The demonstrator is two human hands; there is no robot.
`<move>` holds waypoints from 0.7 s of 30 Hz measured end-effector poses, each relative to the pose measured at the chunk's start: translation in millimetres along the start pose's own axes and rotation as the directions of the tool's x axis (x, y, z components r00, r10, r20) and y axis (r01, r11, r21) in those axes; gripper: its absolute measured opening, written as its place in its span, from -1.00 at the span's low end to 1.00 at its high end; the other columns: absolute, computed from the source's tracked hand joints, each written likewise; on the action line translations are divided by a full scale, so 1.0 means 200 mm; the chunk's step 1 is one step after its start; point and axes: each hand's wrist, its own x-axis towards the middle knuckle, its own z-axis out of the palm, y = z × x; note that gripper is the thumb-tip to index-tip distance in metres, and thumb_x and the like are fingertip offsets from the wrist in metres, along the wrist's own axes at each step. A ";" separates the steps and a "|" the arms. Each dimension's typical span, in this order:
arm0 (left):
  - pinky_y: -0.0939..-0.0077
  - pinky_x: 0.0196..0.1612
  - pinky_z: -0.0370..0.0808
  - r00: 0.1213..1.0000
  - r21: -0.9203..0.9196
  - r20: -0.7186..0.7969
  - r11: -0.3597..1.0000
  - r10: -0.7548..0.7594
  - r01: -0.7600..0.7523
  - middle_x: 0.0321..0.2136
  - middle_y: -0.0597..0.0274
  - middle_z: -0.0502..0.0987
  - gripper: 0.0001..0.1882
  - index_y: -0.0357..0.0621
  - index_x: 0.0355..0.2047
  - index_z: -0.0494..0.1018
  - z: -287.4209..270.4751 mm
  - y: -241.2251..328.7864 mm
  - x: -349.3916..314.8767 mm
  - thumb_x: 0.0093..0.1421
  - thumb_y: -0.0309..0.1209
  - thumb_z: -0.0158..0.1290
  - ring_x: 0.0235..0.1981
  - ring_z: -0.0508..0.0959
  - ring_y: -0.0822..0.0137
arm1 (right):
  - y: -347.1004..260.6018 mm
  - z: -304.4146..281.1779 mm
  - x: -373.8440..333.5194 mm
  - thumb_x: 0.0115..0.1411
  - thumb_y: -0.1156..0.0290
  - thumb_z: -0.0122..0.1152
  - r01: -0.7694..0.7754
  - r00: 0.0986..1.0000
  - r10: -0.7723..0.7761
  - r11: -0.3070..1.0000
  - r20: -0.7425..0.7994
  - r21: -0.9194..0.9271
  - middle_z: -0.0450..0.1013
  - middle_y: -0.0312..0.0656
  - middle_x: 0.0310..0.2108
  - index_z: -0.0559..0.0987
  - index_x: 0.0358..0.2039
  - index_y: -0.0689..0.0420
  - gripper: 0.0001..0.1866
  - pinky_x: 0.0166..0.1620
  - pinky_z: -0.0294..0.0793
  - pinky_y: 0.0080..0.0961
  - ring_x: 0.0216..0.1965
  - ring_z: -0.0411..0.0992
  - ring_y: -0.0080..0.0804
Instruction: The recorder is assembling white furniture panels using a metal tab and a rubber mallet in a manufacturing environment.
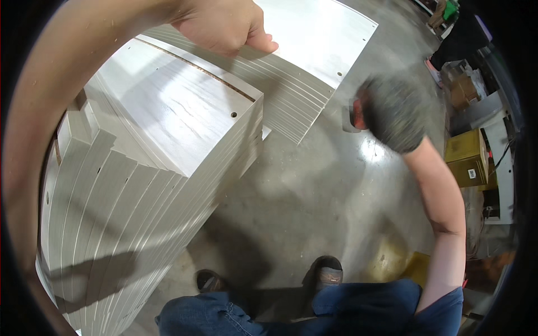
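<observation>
My bare left hand (pixel 227 28) reaches over the stacks at the top of the view. Its fingers look curled, with the thumb and a fingertip close together at the near edge of the far panel stack (pixel 314 39). Whether it pinches anything is hidden. My right hand (pixel 395 112), in a dark grey glove, is out over the floor and smeared by motion. It is closed around a red and black tool (pixel 357 113), too blurred to name more exactly. A tall near stack of white boards (pixel 179 95) with drilled holes and a long groove stands beneath my left arm.
Grey concrete floor (pixel 291 196) lies between the stacks and a cluttered right side. There stand a yellow box (pixel 466 158), a cardboard box (pixel 464 91) and white panels (pixel 499 151). Another person's dark-clothed leg (pixel 462 36) shows at the upper right. My shoes (pixel 329 273) are below.
</observation>
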 end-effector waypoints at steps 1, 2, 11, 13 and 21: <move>0.27 0.18 0.17 1.000 -0.052 0.016 0.999 0.004 -0.003 0.15 0.02 0.28 -0.44 0.15 0.21 0.19 0.00 0.00 -0.01 0.17 -0.49 -0.19 0.15 0.28 0.04 | -0.10 0.06 0.00 0.09 0.23 0.14 0.173 0.985 -0.168 0.953 0.039 -0.249 0.48 -0.20 -0.27 0.47 -0.12 0.15 -0.62 -0.33 0.42 -0.32 -0.32 0.46 -0.31; 0.27 0.18 0.17 1.000 -0.104 0.029 0.995 0.006 -0.003 0.15 0.02 0.28 -0.45 0.15 0.21 0.18 0.01 0.00 -0.02 0.17 -0.48 -0.18 0.15 0.28 0.04 | -0.23 0.07 0.05 0.05 0.26 0.15 0.172 0.985 -0.171 0.942 0.030 -0.289 0.42 -0.26 -0.52 0.49 -0.28 0.11 -0.74 -0.54 0.29 -0.35 -0.55 0.38 -0.39; 0.29 0.18 0.17 0.999 -0.024 -0.039 1.000 0.018 -0.019 0.16 0.09 0.27 -0.45 0.14 0.21 0.17 0.01 0.04 -0.04 0.18 -0.47 -0.20 0.16 0.27 0.05 | -0.27 0.30 -0.03 -0.08 0.37 0.14 0.332 0.933 -0.282 0.913 0.223 -0.236 0.30 -0.26 -0.65 0.46 -0.33 0.24 -0.72 -0.66 0.19 -0.38 -0.68 0.26 -0.41; 0.29 0.19 0.16 0.999 -0.005 -0.033 1.000 0.016 -0.016 0.16 0.08 0.26 -0.44 0.13 0.22 0.17 0.02 0.03 -0.04 0.17 -0.50 -0.21 0.16 0.27 0.05 | -0.25 0.22 0.02 -0.07 0.39 0.13 0.277 0.958 -0.238 0.914 0.161 -0.298 0.35 -0.23 -0.59 0.47 -0.28 0.23 -0.69 -0.62 0.24 -0.37 -0.63 0.30 -0.39; 0.30 0.17 0.20 1.000 0.004 0.005 1.000 0.025 -0.025 0.14 -0.03 0.27 -0.39 0.08 0.22 0.17 -0.02 0.02 0.03 0.12 -0.58 -0.24 0.14 0.30 0.03 | -0.12 0.04 -0.02 0.11 0.31 -0.01 0.142 0.990 -0.131 0.947 0.056 -0.289 0.37 -0.10 -0.01 0.40 0.05 0.12 -0.54 0.02 0.31 -0.16 0.03 0.33 -0.14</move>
